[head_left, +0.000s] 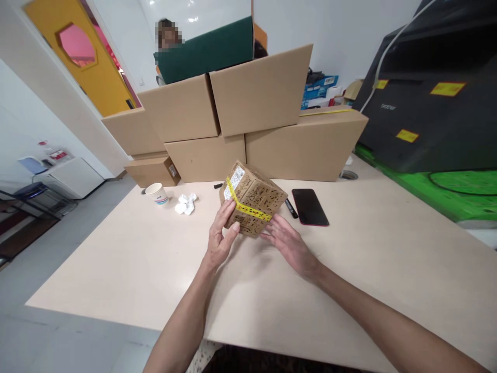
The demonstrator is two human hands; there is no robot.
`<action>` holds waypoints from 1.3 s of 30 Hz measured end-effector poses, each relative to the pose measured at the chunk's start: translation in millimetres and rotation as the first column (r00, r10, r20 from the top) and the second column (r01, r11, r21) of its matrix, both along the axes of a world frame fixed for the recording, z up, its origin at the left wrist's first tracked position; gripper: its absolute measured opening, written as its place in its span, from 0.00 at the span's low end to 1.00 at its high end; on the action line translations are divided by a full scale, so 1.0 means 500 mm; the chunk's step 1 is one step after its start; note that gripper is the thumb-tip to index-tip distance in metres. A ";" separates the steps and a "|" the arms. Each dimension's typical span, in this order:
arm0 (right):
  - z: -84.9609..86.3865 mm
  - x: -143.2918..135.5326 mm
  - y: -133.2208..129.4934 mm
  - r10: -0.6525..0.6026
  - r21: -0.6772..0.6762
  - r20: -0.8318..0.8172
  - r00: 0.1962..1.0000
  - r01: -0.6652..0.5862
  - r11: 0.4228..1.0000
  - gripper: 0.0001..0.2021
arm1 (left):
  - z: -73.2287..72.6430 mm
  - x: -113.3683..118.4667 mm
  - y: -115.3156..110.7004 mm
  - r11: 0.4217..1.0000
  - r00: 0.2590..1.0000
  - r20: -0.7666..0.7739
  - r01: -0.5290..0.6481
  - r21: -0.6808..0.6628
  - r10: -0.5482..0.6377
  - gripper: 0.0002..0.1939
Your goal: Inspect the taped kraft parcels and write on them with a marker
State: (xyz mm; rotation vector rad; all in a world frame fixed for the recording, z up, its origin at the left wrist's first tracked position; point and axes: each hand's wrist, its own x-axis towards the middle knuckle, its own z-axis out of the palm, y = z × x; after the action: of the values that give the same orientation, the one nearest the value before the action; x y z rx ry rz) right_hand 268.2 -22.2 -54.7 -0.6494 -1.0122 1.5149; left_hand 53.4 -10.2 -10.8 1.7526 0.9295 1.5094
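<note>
A small brown cardboard box (258, 194) with dark printed doodles is tilted up above the table. Yellow tape runs across it, and a white label sits on its upper left side. My left hand (222, 235) grips the box's left side, with the thumb on the near face. At the lower right edge, my right hand (289, 243) has its fingers stretched out, the tips against or just under the box. Just right of the box lie a black marker (291, 208), partly hidden, and a dark phone (309, 206).
Stacked cardboard boxes (291, 155) wall off the table's far side, topped by a dark green box (205, 49); a person is behind them. A paper cup (156, 194) and crumpled tissue (186, 204) stand left. A black machine (427, 103) is at right.
</note>
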 end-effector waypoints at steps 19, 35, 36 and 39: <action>-0.038 0.014 0.041 0.001 -0.367 -0.148 0.989 -0.056 0.928 0.11 | -0.049 0.041 0.040 0.580 0.817 0.552 0.372 -0.725 0.165 0.30; -0.014 0.000 0.030 -0.063 -0.430 -0.216 0.974 -0.037 0.902 0.19 | -0.020 0.087 0.095 0.598 0.827 0.509 0.288 -0.748 0.239 0.60; -0.014 0.000 0.029 -0.066 -0.428 -0.224 0.972 -0.037 0.903 0.21 | -0.020 0.077 0.087 0.636 0.811 0.532 0.282 -0.719 0.242 0.60; -0.019 0.003 0.032 -0.086 -0.387 -0.245 0.966 -0.016 0.922 0.25 | -0.022 0.038 0.065 0.729 0.811 0.551 0.254 -0.636 0.198 0.54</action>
State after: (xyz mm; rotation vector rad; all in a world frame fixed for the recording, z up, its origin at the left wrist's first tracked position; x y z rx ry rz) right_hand 269.5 -6.0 -64.5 -0.7161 -0.5023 1.7336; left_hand 72.6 22.1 -21.6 0.6763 0.9404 1.3069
